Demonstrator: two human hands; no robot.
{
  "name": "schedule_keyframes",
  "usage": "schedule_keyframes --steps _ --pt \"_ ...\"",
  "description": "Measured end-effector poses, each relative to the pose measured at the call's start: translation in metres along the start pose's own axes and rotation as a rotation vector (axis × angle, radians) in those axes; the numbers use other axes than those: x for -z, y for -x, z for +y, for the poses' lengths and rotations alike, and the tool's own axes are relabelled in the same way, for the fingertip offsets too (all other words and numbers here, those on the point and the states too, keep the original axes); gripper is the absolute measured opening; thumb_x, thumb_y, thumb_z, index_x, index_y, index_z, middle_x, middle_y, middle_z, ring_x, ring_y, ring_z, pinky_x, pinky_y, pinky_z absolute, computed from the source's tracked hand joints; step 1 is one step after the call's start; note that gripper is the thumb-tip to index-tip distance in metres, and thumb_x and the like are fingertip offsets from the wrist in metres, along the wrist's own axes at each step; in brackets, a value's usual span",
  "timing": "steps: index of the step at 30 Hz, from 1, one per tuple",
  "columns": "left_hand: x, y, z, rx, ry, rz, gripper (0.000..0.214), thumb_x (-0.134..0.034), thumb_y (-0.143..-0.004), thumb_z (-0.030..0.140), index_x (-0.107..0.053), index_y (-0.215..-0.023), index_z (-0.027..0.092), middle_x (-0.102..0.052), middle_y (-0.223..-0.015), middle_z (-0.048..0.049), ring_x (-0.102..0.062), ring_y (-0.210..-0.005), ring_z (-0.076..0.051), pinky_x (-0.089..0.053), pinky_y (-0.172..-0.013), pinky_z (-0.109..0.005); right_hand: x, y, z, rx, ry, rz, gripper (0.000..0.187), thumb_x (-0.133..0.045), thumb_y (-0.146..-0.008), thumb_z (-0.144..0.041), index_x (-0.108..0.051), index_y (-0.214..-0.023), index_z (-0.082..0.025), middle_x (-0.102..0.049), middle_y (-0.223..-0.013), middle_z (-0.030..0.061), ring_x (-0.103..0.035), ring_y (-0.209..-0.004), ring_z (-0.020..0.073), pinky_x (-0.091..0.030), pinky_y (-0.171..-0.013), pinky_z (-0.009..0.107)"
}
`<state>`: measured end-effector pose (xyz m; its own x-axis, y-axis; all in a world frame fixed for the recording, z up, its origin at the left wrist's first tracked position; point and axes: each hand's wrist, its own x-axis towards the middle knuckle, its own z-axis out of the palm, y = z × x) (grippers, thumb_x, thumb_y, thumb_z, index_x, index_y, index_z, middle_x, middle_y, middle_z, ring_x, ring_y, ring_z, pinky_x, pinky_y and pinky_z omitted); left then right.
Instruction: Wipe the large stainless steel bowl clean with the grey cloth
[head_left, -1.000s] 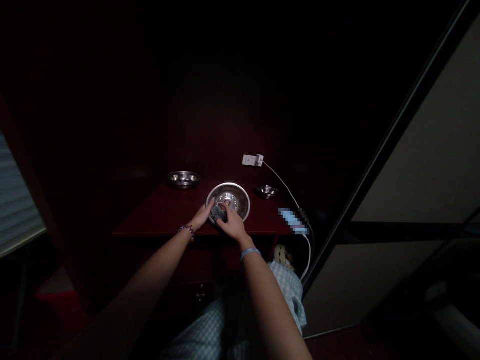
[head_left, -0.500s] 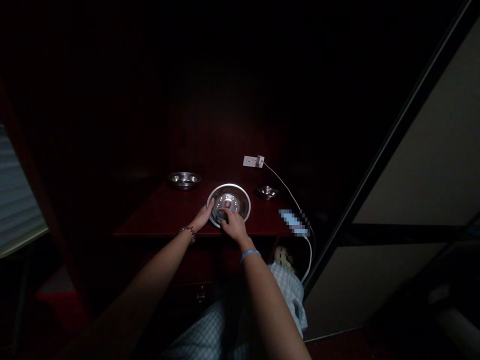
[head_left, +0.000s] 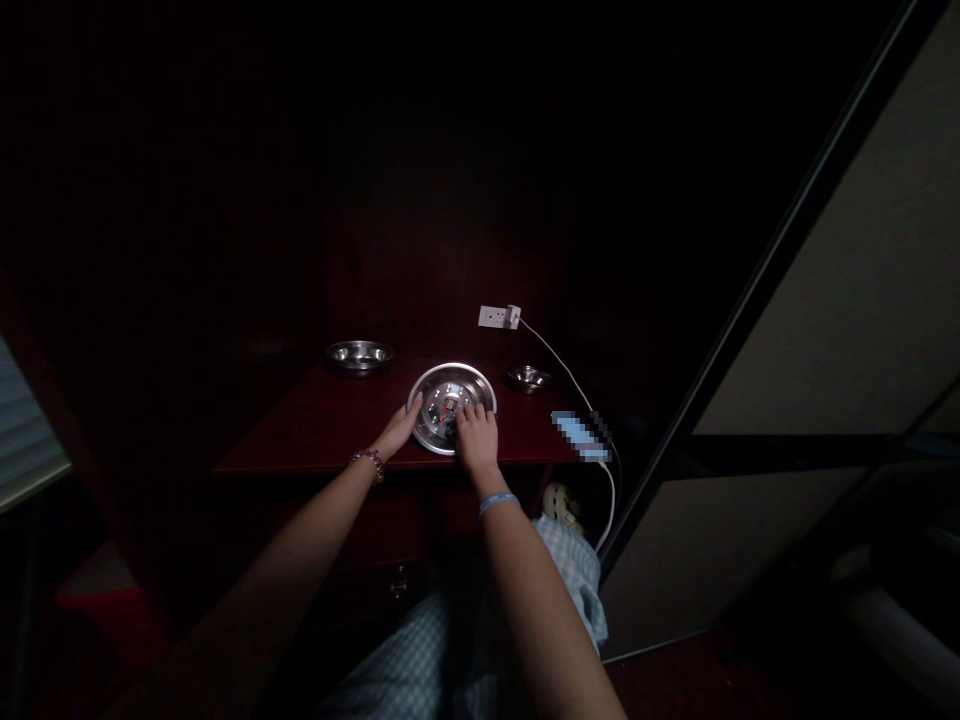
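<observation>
A shiny metal bowl (head_left: 433, 428) is tilted toward me above the front of a dark red desk top (head_left: 300, 425). A small label (head_left: 449, 408) with red on it shows at the bowl's middle. My left hand (head_left: 401, 428) grips the left rim, thumb on the inner side. Over the front right rim lies my right hand (head_left: 478, 432), its curled fingers inside the bowl near the label; its thumb is hard to make out.
A wider steel bowl (head_left: 360, 358) stands at the back left, a small one (head_left: 527, 378) at the back right. A white charger (head_left: 513, 316) sits in the wall socket (head_left: 492, 317), its cable (head_left: 559, 357) running down to a blurred-out phone-like object (head_left: 581, 437).
My right hand has moved from the bowl's middle to its front right side, uncovering more of the label. My left hand keeps the left rim. The view has shifted slightly.
</observation>
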<state>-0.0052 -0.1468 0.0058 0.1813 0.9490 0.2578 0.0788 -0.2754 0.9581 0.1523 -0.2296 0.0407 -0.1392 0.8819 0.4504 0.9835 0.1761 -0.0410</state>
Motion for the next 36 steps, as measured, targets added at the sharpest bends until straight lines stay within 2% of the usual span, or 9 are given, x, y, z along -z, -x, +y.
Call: schedule_keyframes --steps 7,12,16,20,23,25,29,32,36 --pt "0.0 0.0 0.0 0.006 0.026 -0.025 0.071 -0.037 -0.088 0.066 -0.053 -0.135 0.015 -0.058 -0.136 -0.0125 -0.053 -0.128 -0.024 -0.038 -0.108 -0.032 -0.005 -0.003 0.003 -0.107 0.038 0.071 0.042 -0.03 -0.094 -0.009 -0.053 -0.129 -0.013 -0.052 -0.132 0.02 -0.048 -0.116 0.0287 -0.038 -0.096 0.041" --pt "-0.002 -0.003 -0.003 -0.011 0.018 -0.016 0.074 -0.038 -0.086 0.069 -0.054 -0.133 0.015 -0.06 -0.134 -0.0119 -0.054 -0.127 -0.025 -0.038 -0.109 -0.033 -0.006 -0.001 -0.002 -0.184 0.049 0.05 0.042 -0.034 -0.092 -0.009 -0.05 -0.13 -0.018 -0.056 -0.126 0.017 -0.061 -0.099 0.0233 -0.046 -0.084 0.034" --pt "-0.002 -0.001 -0.001 -0.026 0.039 -0.023 0.07 -0.038 -0.087 0.066 -0.056 -0.132 0.015 -0.061 -0.134 -0.0115 -0.054 -0.127 -0.024 -0.039 -0.108 -0.032 -0.005 0.0 -0.007 -0.227 -0.087 0.046 0.045 -0.047 -0.091 -0.023 -0.045 -0.135 -0.019 -0.058 -0.126 0.0142 -0.065 -0.095 0.0226 -0.05 -0.079 0.031" --pt "-0.001 0.002 0.002 -0.009 0.077 -0.034 0.073 -0.039 -0.086 0.067 -0.056 -0.131 0.013 -0.062 -0.132 -0.0141 -0.055 -0.126 -0.026 -0.039 -0.108 -0.034 -0.004 -0.001 -0.01 -0.281 -0.265 0.14 0.041 -0.045 -0.093 -0.031 -0.049 -0.132 -0.018 -0.063 -0.124 0.0111 -0.063 -0.105 0.0216 -0.048 -0.088 0.03" --pt "-0.001 0.003 0.002 0.012 0.08 -0.042 0.076 -0.039 -0.085 0.07 -0.057 -0.13 0.012 -0.064 -0.128 -0.0148 -0.058 -0.123 -0.027 -0.04 -0.107 -0.034 -0.003 -0.003 -0.009 -0.359 -0.343 0.191 0.039 -0.044 -0.094 -0.036 -0.055 -0.127 -0.019 -0.067 -0.118 0.0102 -0.064 -0.106 0.0214 -0.048 -0.087 0.029" --pt "-0.001 0.003 0.002 0.011 0.081 -0.052 0.075 -0.038 -0.085 0.07 -0.058 -0.129 0.012 -0.065 -0.127 -0.0147 -0.058 -0.122 -0.027 -0.04 -0.107 -0.033 -0.001 -0.004 -0.009 -0.398 -0.364 0.172 0.04 -0.044 -0.094 -0.041 -0.058 -0.124 -0.02 -0.07 -0.11 0.0102 -0.066 -0.1 0.022 -0.049 -0.083 0.03" --pt "-0.001 0.002 0.0 -0.008 0.072 -0.036 0.074 -0.037 -0.086 0.069 -0.058 -0.129 0.012 -0.064 -0.129 -0.0149 -0.057 -0.123 -0.027 -0.039 -0.108 -0.035 0.0 -0.006 -0.01 -0.413 -0.343 0.042 0.043 -0.046 -0.092 -0.05 -0.065 -0.116 -0.02 -0.072 -0.095 0.0119 -0.068 -0.09 0.0243 -0.049 -0.078 0.032" --pt "-0.001 0.0 -0.002 -0.018 0.063 -0.061 0.075 -0.035 -0.086 0.069 -0.058 -0.127 0.011 -0.063 -0.13 -0.0153 -0.057 -0.124 -0.027 -0.039 -0.108 -0.034 -0.001 -0.004 -0.011 -0.378 -0.284 0.037 0.043 -0.045 -0.093 -0.041 -0.058 -0.126 -0.017 -0.07 -0.1 0.0142 -0.066 -0.094 0.0247 -0.049 -0.082 0.033" --pt "-0.001 -0.003 -0.006 -0.004 0.036 -0.053 0.076 -0.034 -0.086 0.07 -0.055 -0.132 0.013 -0.06 -0.134 -0.0144 -0.055 -0.126 -0.028 -0.038 -0.109 -0.037 -0.001 -0.002 -0.008 -0.271 -0.161 0.255 0.059 -0.046 -0.088 -0.016 -0.033 -0.146 -0.011 -0.052 -0.132 0.0187 -0.05 -0.118 0.0257 -0.042 -0.096 0.035"
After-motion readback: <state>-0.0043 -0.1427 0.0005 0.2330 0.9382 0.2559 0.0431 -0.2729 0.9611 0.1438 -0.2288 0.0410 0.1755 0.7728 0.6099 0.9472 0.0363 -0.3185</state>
